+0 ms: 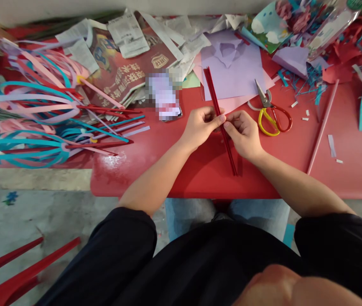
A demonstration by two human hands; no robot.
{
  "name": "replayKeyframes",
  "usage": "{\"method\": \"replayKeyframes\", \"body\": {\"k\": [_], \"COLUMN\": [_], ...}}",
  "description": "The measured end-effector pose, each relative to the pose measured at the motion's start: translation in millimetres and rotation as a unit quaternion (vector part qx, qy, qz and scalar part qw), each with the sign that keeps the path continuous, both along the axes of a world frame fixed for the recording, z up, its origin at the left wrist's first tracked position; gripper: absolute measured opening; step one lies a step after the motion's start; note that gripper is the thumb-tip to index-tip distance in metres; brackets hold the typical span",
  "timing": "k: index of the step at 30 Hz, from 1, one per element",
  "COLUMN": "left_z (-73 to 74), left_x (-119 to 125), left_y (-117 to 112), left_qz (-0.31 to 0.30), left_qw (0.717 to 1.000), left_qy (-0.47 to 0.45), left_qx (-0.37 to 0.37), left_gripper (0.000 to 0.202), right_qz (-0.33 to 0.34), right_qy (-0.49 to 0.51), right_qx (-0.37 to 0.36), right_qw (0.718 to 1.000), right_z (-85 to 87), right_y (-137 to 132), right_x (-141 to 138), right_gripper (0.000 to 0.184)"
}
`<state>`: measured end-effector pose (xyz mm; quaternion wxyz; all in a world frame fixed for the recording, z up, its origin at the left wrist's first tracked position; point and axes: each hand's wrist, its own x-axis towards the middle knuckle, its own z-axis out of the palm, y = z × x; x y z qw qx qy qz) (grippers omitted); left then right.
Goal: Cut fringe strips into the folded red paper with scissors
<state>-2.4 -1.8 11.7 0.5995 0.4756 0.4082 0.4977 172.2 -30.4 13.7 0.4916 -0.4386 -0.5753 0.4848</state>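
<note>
Red strips (227,142) smooth; tabletop (155,174) smooth, glossy; scissor blades (264,100) metal; purple sheet (247,74) matt paper.

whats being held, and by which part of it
Red strips, held near their middle by the left hand, the right hand at the same spot.

Left of the scissors (266,102) with steel blades and yellow and red loop handles, the fingers (218,121) of the left hand (202,126) and right hand (245,134) hide the middle of the slim, straight dark-red strips (213,89), whose number cannot be told. Farther left of the scissors, a pixelated blur makes the flat rectangular phone (167,100) unreadable. Up and right of the scissors, the clear plastic bottle (332,32) is cut off by the top edge, while far below and left, the red object with long bars (42,264) runs out past the left edge.
</note>
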Motion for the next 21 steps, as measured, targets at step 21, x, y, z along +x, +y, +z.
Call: {"method": "replayKeyframes", "body": {"k": [21], "left_z": [2.1], "left_x": [2.3], "left_y": [-2.4], "left_qz": [-0.01], "left_qw": [0.996], "left_qy": [0.083], "left_qx": [0.023], "left_gripper": [0.033], "right_qz": [-0.031], "right_qy": [-0.224], "right_qx": [0.102], "right_qw": [0.969], "right_z": [-1.1], "right_y": [0.0], "right_x": [7.9], "right_gripper": [0.024]}}
